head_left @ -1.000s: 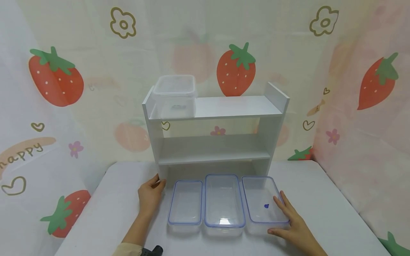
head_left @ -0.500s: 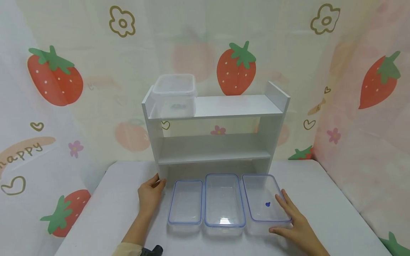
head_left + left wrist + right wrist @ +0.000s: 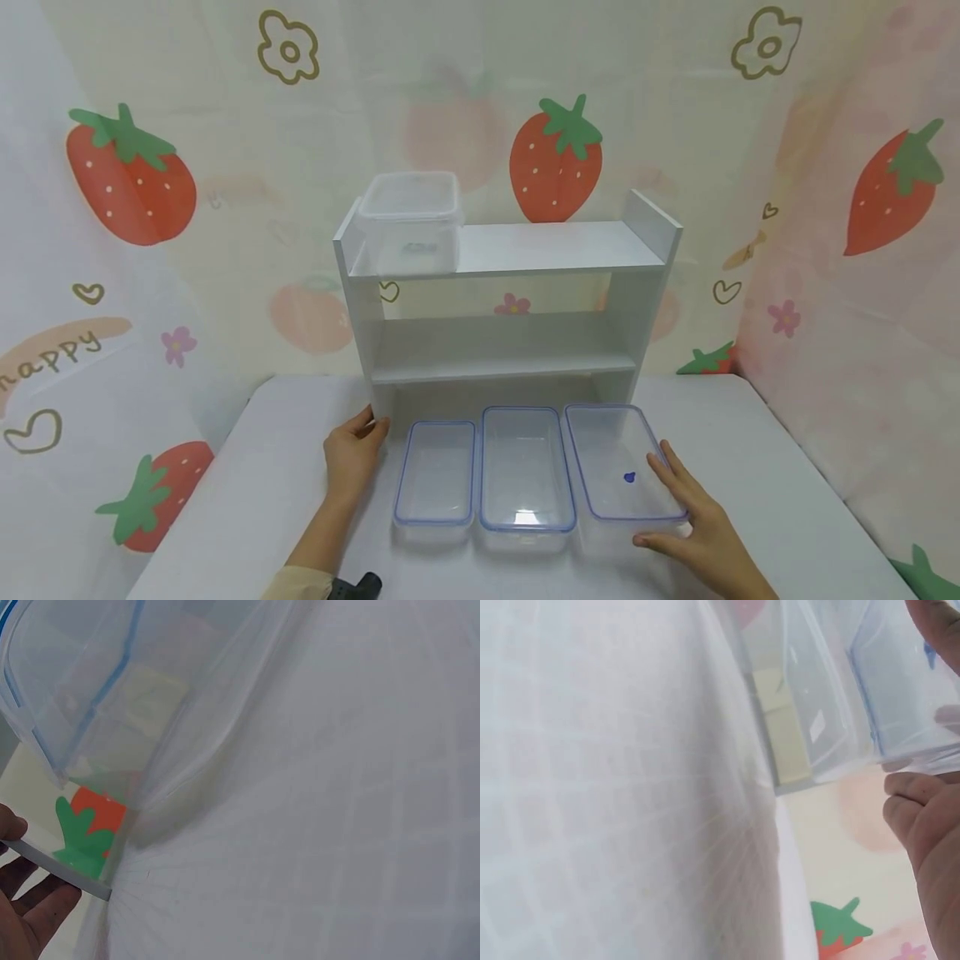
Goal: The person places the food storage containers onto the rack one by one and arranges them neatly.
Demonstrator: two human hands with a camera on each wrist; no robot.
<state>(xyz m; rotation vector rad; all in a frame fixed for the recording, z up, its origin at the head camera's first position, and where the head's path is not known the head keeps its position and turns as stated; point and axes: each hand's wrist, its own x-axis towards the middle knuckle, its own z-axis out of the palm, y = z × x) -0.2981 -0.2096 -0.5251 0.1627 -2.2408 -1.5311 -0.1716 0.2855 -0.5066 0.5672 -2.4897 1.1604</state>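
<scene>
In the head view, my left hand (image 3: 352, 457) pinches the front edge of the left side panel of a white shelf (image 3: 502, 371). The left wrist view shows thumb and fingers (image 3: 56, 911) on either side of that grey-white panel edge (image 3: 64, 871). My right hand (image 3: 697, 521) holds the front right corner of a clear plastic food container (image 3: 607, 450), thumb at the front and fingers along the right side. This container has a blue rim and a small blue mark. Two similar clear containers, a middle one (image 3: 525, 467) and a left one (image 3: 437, 471), stand beside it.
A lidded translucent box (image 3: 411, 237) stands on the left of the shelf's top board. White cloth covers the table (image 3: 757, 500). Strawberry-printed curtains (image 3: 247, 167) hang behind and at the sides.
My right hand and the right container have shifted slightly right and away from me, the container turning a little. The left hand and the other two containers stay put.
</scene>
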